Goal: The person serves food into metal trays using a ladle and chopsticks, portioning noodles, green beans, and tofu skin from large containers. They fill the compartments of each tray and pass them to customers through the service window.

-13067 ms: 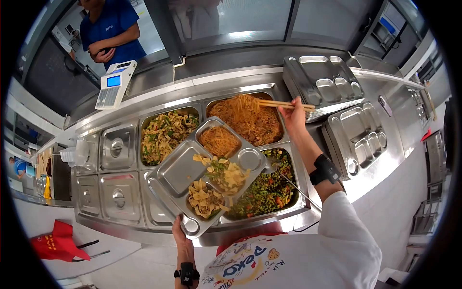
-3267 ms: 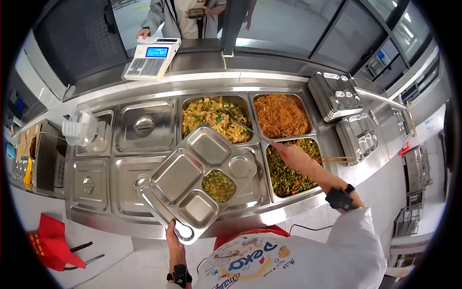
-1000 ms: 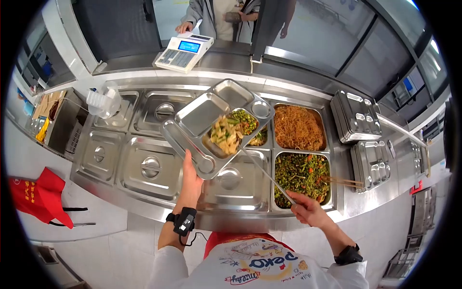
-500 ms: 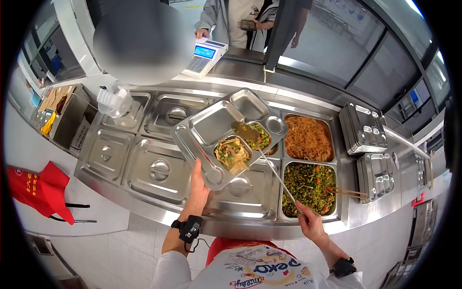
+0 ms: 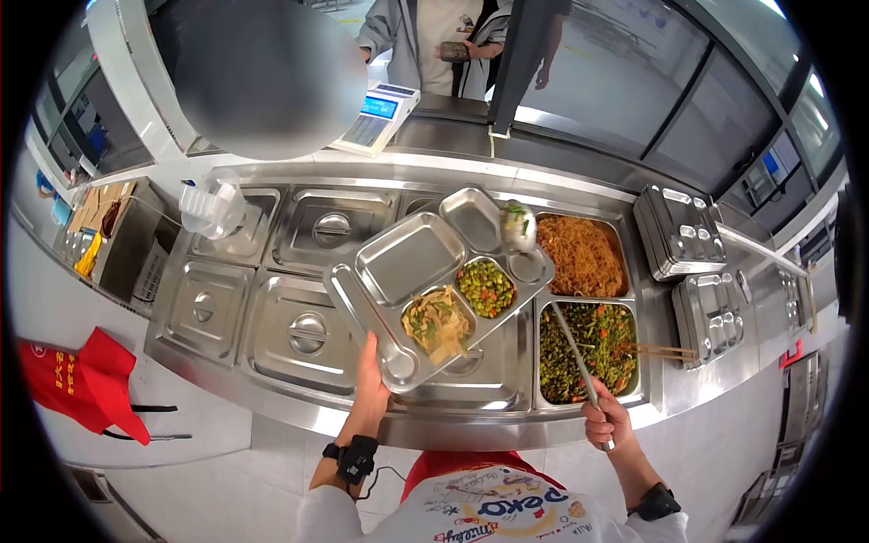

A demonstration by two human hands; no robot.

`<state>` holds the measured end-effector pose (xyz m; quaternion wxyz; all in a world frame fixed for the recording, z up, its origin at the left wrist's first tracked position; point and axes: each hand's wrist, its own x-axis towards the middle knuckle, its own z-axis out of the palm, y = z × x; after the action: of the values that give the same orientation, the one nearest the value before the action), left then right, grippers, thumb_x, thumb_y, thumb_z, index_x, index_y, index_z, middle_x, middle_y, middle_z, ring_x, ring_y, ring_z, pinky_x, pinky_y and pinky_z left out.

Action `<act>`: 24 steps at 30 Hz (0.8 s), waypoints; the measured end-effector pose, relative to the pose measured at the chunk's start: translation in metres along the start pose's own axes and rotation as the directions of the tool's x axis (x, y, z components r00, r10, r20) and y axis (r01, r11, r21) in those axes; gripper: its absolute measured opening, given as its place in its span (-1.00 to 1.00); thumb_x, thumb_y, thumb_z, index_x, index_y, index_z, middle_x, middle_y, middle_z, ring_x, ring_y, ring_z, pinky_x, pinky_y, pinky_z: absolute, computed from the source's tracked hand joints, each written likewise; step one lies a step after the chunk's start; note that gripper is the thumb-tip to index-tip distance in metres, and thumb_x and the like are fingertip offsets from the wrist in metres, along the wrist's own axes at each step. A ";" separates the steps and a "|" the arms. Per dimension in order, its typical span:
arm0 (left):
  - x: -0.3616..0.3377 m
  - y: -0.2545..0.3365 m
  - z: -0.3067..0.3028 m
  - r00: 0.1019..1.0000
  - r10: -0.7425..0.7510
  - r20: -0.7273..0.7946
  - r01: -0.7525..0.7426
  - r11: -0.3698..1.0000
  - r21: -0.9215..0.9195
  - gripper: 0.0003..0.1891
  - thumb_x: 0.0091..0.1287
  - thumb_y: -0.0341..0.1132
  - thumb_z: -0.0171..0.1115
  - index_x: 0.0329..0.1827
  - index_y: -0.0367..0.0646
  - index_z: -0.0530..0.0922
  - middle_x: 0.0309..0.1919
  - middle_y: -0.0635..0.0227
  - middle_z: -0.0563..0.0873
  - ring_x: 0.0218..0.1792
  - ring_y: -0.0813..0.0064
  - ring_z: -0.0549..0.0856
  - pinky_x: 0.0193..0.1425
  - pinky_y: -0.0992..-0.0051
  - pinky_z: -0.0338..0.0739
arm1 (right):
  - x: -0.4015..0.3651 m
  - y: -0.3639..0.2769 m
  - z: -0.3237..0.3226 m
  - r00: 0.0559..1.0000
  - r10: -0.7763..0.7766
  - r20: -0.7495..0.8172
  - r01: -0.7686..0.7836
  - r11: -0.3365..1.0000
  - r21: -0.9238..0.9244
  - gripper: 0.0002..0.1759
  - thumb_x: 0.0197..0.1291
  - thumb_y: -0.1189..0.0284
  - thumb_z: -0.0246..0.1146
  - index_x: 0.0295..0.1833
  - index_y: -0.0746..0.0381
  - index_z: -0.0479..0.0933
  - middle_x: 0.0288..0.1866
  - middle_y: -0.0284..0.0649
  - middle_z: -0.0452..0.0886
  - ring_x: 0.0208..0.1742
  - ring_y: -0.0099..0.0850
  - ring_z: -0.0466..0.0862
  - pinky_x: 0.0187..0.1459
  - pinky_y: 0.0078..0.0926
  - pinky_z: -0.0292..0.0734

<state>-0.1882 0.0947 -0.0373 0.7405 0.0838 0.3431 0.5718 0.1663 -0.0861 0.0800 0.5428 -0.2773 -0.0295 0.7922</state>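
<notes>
The tray [image 5: 409, 258] is silver, the beans [image 5: 486, 288] green, the noodles [image 5: 584, 256] orange.

tray [image 5: 407, 261] over lidded pans [image 5: 306, 333], ladle [image 5: 518, 226] over its far corner, noodle pan [image 5: 579, 258] right, tray stacks [image 5: 679, 231] rightmost

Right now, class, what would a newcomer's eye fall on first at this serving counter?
The steel compartment tray, held up over the counter by the left hand, with two compartments filled. Next, the long ladle in the right hand, its bowl above the tray's far edge. Right of them lie pans of orange noodles and green vegetables.
</notes>
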 end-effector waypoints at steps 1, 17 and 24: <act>-0.005 0.000 -0.002 1.000 -0.007 -0.003 0.007 1.000 0.011 -0.57 0.36 -0.07 0.02 0.14 -0.20 0.39 0.03 0.33 0.54 0.02 0.46 0.55 0.10 0.43 0.45 | -0.007 0.001 -0.004 0.999 -0.034 0.007 0.033 0.998 0.048 -0.53 0.30 0.46 -0.03 0.33 -0.03 0.23 -0.56 -0.36 0.20 -0.74 -0.71 0.11 -0.78 -0.84 0.00; -0.095 -0.051 -0.046 0.975 0.109 -0.196 -0.058 0.967 0.250 -0.56 0.33 -0.12 0.05 0.14 -0.24 0.39 0.04 0.31 0.52 0.05 0.42 0.51 0.17 0.39 0.40 | -0.132 -0.057 -0.101 0.657 -0.702 -0.275 0.020 0.381 -0.924 -0.54 0.24 0.55 -0.11 0.28 0.19 0.26 -0.72 -0.40 0.29 -0.82 -0.65 0.22 -0.79 -0.71 0.14; -0.153 -0.110 -0.010 0.995 0.093 0.037 -0.100 0.967 0.234 -0.45 0.36 -0.01 -0.04 0.22 -0.28 0.30 0.15 0.22 0.45 0.13 0.28 0.47 0.20 0.29 0.38 | -0.220 -0.107 -0.200 0.646 -0.756 -0.102 -0.286 -0.117 -0.951 -0.61 0.10 0.54 0.13 0.10 0.12 0.49 -0.58 -0.24 0.44 -0.64 -0.56 0.42 -0.54 -0.56 0.36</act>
<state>-0.1243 -0.0830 -0.0379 0.7009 0.1949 0.3944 0.5614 0.4073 -0.2856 0.0379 0.2811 -0.8252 -0.4455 0.2041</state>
